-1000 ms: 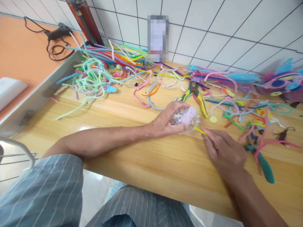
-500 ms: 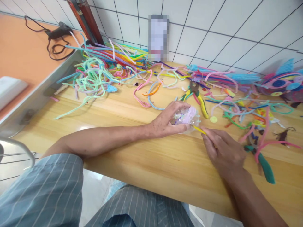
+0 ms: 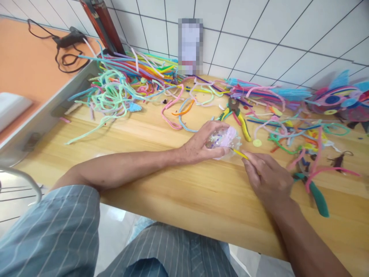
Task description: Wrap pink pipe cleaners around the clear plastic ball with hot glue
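Fingers and thumb of my left hand (image 3: 196, 146) are wrapped round the left side of a clear, rounded plastic piece (image 3: 235, 138) with lilac and dark blue bits showing in or on it. My right hand (image 3: 268, 177) pinches a thin yellow stick (image 3: 240, 154). Its tip reaches the plastic piece near my left thumb; whether it goes in or only touches is too small to tell. Just behind lie pliers with yellow-and-black handles (image 3: 245, 129), jaws toward the wall. Green-handled pliers (image 3: 319, 200) rest right of my right hand, partly under pink pipe cleaners (image 3: 331, 171).
Tangled light green pipe cleaners (image 3: 112, 92) and a colourful bundle (image 3: 147, 67) fill the back left. A phone-like blurred panel (image 3: 190, 46) leans on the tiled wall. Fish-like craft (image 3: 336, 100) stands far right. A grey bin wall (image 3: 43, 104) borders the left of the wooden table (image 3: 173, 200).
The whole view has shifted slightly. Both hands keep their grip, and the yellow stick stays at the plastic piece with little visible movement.
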Motion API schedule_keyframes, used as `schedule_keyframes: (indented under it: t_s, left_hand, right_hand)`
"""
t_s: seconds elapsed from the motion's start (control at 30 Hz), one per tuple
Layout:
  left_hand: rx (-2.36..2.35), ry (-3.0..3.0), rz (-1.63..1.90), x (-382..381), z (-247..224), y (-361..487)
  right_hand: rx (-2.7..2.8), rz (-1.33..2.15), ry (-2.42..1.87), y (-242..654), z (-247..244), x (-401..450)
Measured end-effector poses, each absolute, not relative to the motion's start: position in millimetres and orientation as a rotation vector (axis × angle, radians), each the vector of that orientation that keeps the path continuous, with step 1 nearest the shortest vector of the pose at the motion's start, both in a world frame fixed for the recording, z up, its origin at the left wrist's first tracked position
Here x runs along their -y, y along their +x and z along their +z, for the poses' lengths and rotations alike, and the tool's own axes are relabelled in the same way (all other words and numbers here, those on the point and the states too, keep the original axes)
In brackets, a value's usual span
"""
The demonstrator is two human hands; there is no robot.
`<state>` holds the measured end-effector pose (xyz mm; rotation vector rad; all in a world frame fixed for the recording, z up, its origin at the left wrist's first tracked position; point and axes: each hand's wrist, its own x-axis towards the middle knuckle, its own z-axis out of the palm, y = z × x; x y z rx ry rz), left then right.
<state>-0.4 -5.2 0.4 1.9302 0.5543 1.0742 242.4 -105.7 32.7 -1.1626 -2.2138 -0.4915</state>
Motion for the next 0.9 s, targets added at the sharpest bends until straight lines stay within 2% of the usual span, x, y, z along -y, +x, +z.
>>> schedule_keyframes:
  t_s: [0.9]
  left_hand:
    - [-0.480,2.055,1.185,11.8,0.3,-1.3]
  right_hand:
    - [2.336,-0.446,-1.171,250.2,33.0,113.0]
